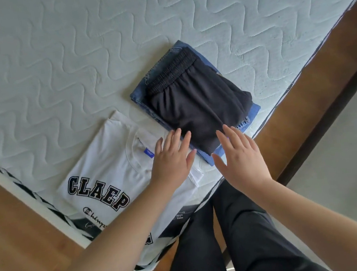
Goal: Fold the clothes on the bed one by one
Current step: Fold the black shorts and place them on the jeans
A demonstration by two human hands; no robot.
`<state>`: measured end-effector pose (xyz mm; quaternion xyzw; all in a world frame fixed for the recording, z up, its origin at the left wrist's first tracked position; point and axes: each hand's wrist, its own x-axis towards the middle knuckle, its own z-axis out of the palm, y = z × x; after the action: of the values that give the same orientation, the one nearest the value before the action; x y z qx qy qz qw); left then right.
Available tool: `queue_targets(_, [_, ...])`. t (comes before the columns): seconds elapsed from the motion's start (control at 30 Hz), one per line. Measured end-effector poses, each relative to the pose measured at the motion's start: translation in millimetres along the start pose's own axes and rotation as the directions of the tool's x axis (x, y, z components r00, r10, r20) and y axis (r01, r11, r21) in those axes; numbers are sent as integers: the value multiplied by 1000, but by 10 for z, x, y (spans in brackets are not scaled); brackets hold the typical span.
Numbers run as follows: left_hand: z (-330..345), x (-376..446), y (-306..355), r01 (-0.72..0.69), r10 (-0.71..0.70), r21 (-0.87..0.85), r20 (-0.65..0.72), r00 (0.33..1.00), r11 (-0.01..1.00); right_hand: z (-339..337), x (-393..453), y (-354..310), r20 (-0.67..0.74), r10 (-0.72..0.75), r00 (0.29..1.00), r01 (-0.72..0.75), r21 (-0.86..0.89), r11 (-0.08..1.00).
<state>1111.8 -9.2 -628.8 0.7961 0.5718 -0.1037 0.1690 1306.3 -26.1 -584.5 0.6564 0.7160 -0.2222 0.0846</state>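
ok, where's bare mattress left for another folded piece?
Free: the whole quilted mattress beyond and left of the black shorts stacked on jeans. Crowded: the near corner, where the white T-shirt, the stack and both open hands, left hand and right hand, sit.

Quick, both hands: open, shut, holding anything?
Left hand: open, fingers straight, holds nothing, over the white printed T-shirt.
Right hand: open, holds nothing, by the folded black shorts.
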Motion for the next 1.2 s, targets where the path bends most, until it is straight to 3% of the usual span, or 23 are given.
queue_targets(0.27, [-677,-802,65,-45,51,52,-125,991,998,-617,-716,-312,-28,-50,998,49,-38,998])
queue_targets(0.67, [-1892,-1994,327,-108,146,119,-375,916,987,-1522,-1814,-556,-354,-248,902,219,-120,968])
queue_targets(0.9, [-2025,-2573,642,-41,88,126,-398,913,991,-1643,-2300,-579,-366,-318,875,269,-179,946])
queue_targets(1.07, [-1952,-2977,986,7,32,90,-428,903,996,-1598,-2661,-541,-468,-277,839,221,-172,960])
queue_targets(1.2, [-1895,-3308,1168,64,-26,73,-437,899,995,-1514,-2930,-543,-459,-337,822,284,-182,941])
